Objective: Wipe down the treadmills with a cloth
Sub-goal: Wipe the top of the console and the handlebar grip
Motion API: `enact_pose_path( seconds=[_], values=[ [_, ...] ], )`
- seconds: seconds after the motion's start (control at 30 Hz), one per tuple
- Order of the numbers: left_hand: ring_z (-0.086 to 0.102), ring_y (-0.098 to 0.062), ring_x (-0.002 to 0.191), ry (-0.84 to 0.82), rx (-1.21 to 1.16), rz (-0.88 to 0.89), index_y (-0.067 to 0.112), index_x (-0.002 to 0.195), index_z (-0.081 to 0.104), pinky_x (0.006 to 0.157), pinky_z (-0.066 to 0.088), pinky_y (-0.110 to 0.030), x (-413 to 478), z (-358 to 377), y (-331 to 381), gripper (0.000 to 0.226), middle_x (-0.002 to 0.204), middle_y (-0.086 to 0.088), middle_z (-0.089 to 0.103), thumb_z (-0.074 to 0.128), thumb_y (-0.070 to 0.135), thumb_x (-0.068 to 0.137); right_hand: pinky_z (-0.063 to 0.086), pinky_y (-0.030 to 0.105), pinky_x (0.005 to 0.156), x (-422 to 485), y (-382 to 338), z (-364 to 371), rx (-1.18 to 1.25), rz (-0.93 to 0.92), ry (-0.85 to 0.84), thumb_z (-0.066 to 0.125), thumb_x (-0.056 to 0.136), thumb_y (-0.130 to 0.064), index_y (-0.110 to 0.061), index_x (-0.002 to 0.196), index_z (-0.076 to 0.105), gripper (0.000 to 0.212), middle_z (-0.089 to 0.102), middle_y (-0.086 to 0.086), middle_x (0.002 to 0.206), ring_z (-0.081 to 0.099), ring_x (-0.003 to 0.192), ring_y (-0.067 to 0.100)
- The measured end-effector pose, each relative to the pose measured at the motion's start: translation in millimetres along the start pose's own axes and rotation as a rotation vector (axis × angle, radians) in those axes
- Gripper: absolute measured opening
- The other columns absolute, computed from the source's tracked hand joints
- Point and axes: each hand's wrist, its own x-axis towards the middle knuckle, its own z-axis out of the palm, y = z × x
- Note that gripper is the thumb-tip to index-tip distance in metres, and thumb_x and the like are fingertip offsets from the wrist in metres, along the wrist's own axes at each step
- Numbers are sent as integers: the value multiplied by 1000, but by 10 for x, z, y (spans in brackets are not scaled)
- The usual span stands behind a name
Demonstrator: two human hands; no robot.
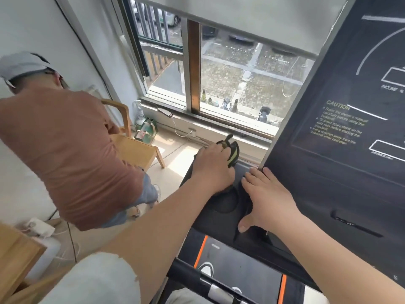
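Note:
A black treadmill console (341,132) with white markings and a yellow CAUTION text fills the right side. My left hand (211,167) is shut on a dark cloth (232,153) with green stripes, pressed on the far left corner of the console tray. My right hand (266,198) lies flat, fingers spread, on the tray beside a round cup recess (225,204). Below, the black belt deck (241,266) with orange stripes shows.
A person in a brown shirt (72,150) bends over at the left, close to my left arm. A wooden chair (135,143) stands behind them, a green bag (146,130) under the window (241,84). A wooden table corner (17,255) sits lower left.

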Motion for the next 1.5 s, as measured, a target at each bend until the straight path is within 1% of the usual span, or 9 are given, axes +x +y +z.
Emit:
enact_pose_path(
  seconds=[0.17, 0.4, 0.5, 0.67, 0.73, 0.97, 1.27, 1.43, 1.5],
  values=[
    [12, -27, 156, -15, -117, -203, 16, 158, 22, 126, 23, -45, -1024, 180, -176, 75, 170, -7, 12, 52, 43, 95, -17, 37, 125, 1, 23, 44, 75, 6, -1, 80, 59, -77, -17, 165, 14, 139, 6, -2, 173, -9, 159, 15],
    [34, -31, 143, 16, -178, -237, 13, 158, 23, 114, 39, -47, -290, 34, -175, 72, 161, -10, 28, 52, 33, 95, -13, 35, 126, -137, 71, 119, 94, -26, 174, 79, 63, -77, -19, 166, 8, 138, -3, -2, 173, -11, 158, 13],
    [44, -28, 132, 116, -163, -177, 15, 145, 45, 105, 46, -46, -448, 70, -103, 57, 146, -5, 44, 59, 29, 92, 8, 44, 130, -437, 110, 365, 112, 18, 374, 78, 64, -77, -17, 163, 29, 126, 22, 3, 171, 9, 160, 20],
    [62, -25, 110, 150, -379, 3, 21, 134, 61, 90, 49, -36, -1252, 253, 114, 45, 124, 3, 67, 66, 15, 90, 60, 40, 90, -856, 207, 802, 455, 230, 651, 87, 79, -39, -19, 114, 76, 42, 69, -7, 119, 63, 116, 21],
    [63, -21, 104, 175, -491, -135, 27, 130, 61, 86, 43, -30, -1074, 133, 183, 34, 116, 7, 68, 58, 18, 98, 59, 39, 72, -920, 239, 854, 479, 286, 699, 74, 93, -21, -20, 94, 76, 2, 68, -9, 96, 63, 94, 22],
    [37, -26, 148, 90, -293, 241, 14, 148, 52, 119, 36, -42, -869, 407, 811, 58, 162, -5, 41, 54, 25, 91, 53, 38, 88, -1026, 196, 879, 611, 285, 655, 55, 102, -11, -12, 125, 70, 28, 68, -3, 112, 58, 108, 20],
    [52, -24, 138, 164, -137, 481, 10, 138, 64, 120, 37, -32, -1830, 629, 248, 58, 150, -6, 57, 51, 17, 81, 56, 34, 90, -925, 102, 866, 569, 91, 686, 66, 93, -4, -14, 112, 75, 24, 70, -6, 112, 65, 106, 21],
    [48, -29, 137, 193, -119, -119, 12, 146, 51, 114, 41, -45, -1383, 356, 139, 60, 150, -8, 53, 64, 18, 89, 52, 35, 102, -716, -50, 591, 543, -33, 579, 64, 91, -5, -17, 127, 71, 38, 66, -7, 132, 58, 126, 19],
    [47, -30, 138, 150, 5, -104, 11, 145, 51, 114, 40, -44, -1549, 453, 182, 59, 146, -9, 55, 59, 30, 89, 42, 32, 113, -608, -116, 452, 528, -72, 467, 66, 93, -15, -21, 143, 60, 50, 54, -9, 149, 45, 141, 15]
  ],
)
